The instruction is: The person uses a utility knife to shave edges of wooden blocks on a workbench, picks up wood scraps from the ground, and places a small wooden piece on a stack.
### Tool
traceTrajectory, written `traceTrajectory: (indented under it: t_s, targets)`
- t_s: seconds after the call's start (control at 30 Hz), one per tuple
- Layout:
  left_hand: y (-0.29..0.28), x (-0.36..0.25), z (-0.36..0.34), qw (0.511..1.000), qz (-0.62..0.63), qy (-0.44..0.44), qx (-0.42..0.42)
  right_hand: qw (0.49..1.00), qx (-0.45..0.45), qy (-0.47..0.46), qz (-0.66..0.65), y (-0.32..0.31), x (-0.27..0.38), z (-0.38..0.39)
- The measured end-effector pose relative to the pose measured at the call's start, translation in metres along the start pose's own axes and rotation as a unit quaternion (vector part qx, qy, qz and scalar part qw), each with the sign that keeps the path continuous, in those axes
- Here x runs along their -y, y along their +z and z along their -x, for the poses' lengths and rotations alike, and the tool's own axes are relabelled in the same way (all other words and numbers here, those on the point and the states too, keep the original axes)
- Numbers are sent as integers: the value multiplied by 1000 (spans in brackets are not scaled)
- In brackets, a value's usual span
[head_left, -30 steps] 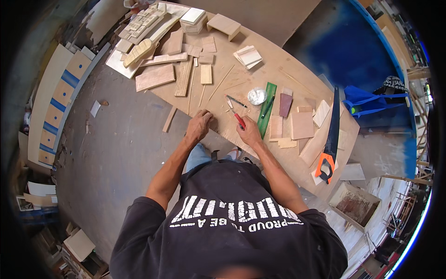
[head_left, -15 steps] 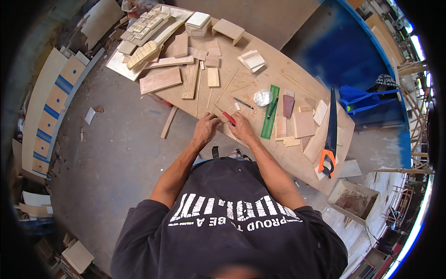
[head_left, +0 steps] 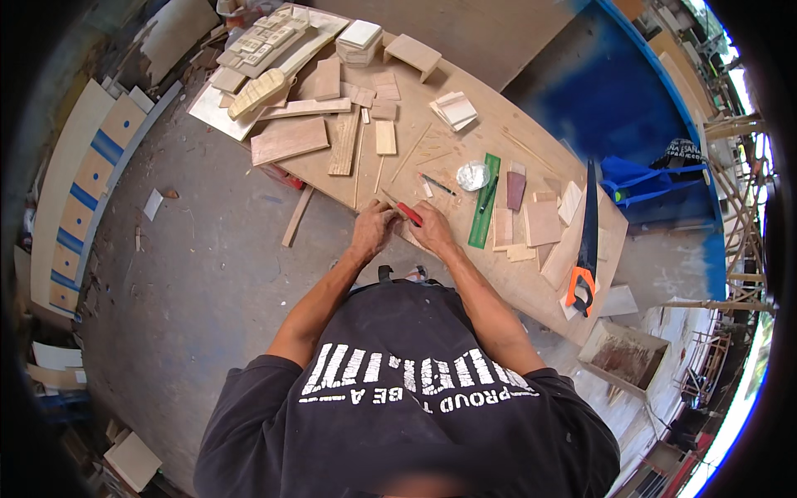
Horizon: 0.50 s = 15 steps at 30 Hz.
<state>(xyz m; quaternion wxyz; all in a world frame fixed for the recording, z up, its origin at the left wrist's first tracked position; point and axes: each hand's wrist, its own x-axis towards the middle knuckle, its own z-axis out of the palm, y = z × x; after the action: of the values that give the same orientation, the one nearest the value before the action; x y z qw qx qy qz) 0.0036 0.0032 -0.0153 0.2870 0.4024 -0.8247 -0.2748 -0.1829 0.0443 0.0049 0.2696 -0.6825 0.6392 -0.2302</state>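
Head: right fingers grip knife; tub contents unclear.

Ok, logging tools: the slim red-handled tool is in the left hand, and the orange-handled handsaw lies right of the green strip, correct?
Not left: the head view shows the slim red-handled tool in the right hand; the rest stands.

2 hands, 1 red-handled knife, 1 handsaw, 1 green ruler.
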Motion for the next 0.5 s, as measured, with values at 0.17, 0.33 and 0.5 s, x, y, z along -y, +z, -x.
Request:
traceTrajectory:
  t_s: [0.17,0.33,0.5]
  targets:
    - [1,0,0,1000,-13,-5,-8,999,-23,33,-2,4,9,-2]
    - [-3,-3,18,997,5,-37,-74,999,-34,39,7,8,5,-1]
    - [-5,-13,28,996,-28,24,-80,998,-42,39,1,8,5,2]
